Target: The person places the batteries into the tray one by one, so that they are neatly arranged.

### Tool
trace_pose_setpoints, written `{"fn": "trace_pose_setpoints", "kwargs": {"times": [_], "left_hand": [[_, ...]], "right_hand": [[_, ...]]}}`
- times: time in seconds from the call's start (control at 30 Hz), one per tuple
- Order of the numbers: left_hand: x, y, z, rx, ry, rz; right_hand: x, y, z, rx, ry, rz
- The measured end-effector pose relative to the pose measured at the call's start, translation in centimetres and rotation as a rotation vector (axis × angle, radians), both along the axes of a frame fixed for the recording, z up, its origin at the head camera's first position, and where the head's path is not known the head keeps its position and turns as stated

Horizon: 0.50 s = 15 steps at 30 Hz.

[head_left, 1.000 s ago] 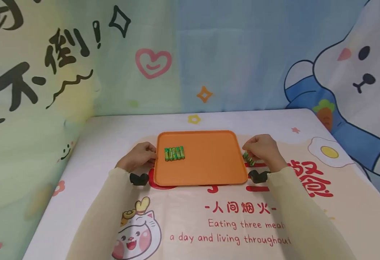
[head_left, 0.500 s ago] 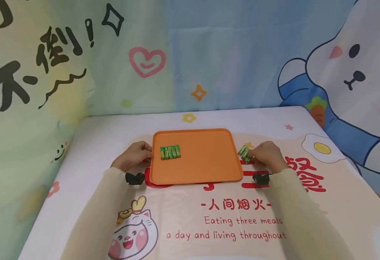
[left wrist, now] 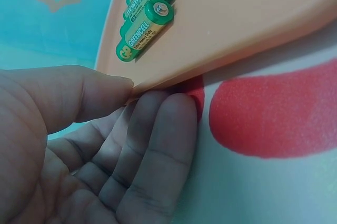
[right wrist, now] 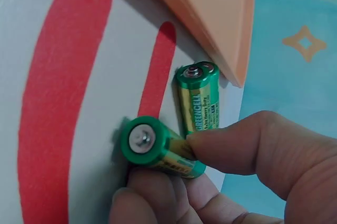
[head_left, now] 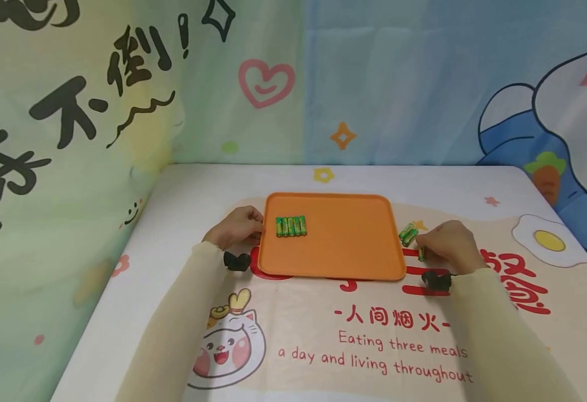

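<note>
An orange tray (head_left: pixel 343 251) lies on the printed cloth, with several green batteries (head_left: pixel 290 226) side by side in a row near its left edge. My left hand (head_left: pixel 245 226) pinches that edge; in the left wrist view the thumb (left wrist: pixel 79 95) lies on the rim (left wrist: pixel 174 74) and the fingers sit under it. Just right of the tray, my right hand (head_left: pixel 441 245) pinches one green battery (right wrist: pixel 158 147) between thumb and fingers, low over the cloth. Two more batteries (head_left: pixel 407 233) lie on the cloth beside the tray's right edge.
The table is covered by a cloth (head_left: pixel 373 335) printed with a cat, red characters and a fried egg (head_left: pixel 547 240). Printed fabric walls close off the back and the left. Black wrist mounts (head_left: pixel 236 261) sit behind both hands.
My right hand has drawn a little away from the tray with one battery pinched, leaving two on the cloth. The left hand keeps its hold on the tray. The head view has swung left.
</note>
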State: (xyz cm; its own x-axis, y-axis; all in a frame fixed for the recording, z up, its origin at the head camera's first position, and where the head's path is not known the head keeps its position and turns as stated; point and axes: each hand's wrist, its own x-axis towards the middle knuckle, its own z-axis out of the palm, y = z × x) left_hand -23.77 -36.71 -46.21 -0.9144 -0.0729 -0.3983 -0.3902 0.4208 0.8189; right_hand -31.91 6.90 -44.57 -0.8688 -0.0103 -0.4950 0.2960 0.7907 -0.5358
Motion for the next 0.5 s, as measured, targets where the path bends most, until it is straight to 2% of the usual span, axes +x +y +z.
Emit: {"fn": "trace_pose_setpoints", "kwargs": {"times": [0.13,0.3,0.5], "left_hand": [[-0.2,0.2,0.2,0.007,0.008,-0.004],[-0.3,0.2,0.3,0.015,0.003,0.001],[-0.2,0.2,0.0,0.012,-0.002,0.010]], "right_hand": [[-0.1,0.4,0.2,-0.030,-0.001,-0.008],[-0.3,0.0,0.7,-0.070,0.045,0.030],[-0.3,-1.5,1.5,-0.144,0.055,0.072]]}}
